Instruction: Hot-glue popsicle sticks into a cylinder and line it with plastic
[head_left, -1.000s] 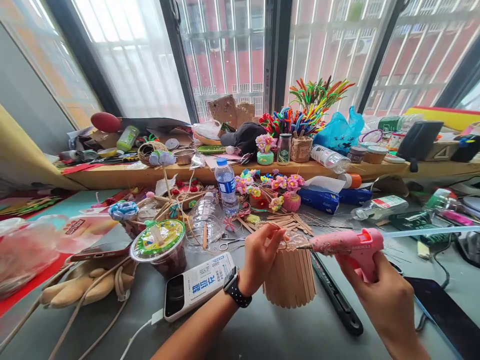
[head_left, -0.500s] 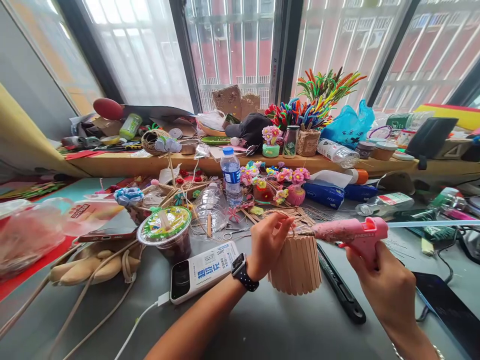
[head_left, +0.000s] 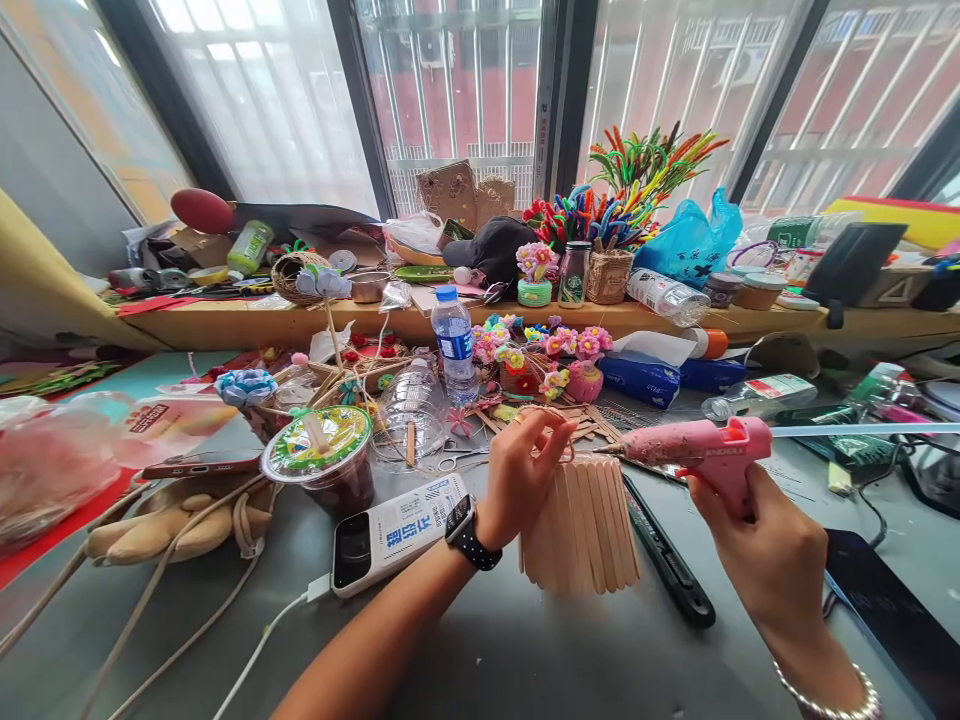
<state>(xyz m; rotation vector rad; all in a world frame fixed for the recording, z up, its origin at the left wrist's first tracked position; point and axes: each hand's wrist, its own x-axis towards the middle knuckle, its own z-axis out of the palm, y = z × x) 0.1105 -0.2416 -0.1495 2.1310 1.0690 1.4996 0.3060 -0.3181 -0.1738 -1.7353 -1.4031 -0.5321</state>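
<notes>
My left hand [head_left: 517,480], with a watch on its wrist, is closed at the top edge of a curved piece made of upright craft sticks [head_left: 581,525]. Its fingers pinch near a strand of twine at that rim, partly hiding it. In my right hand [head_left: 769,565] is a pink hot glue gun [head_left: 697,445] with a clear glue stick [head_left: 862,431] in its back. The gun points left, its nozzle just above the sticks' upper edge; whether it touches them I cannot tell. A black utility knife [head_left: 671,560] lies between the sticks and my right hand.
A white power bank [head_left: 397,535] with a cable and a lidded drink cup [head_left: 319,465] stand left. A water bottle [head_left: 453,350], crochet flowers [head_left: 570,345] and scissors [head_left: 457,460] lie behind. A dark phone [head_left: 892,610] is at right; a crowded ledge [head_left: 510,325] runs along the window.
The craft-stick piece has turned and tilted slightly in my left hand, showing a flatter side. The glue gun stays at its rim. The whole view has shifted a little.
</notes>
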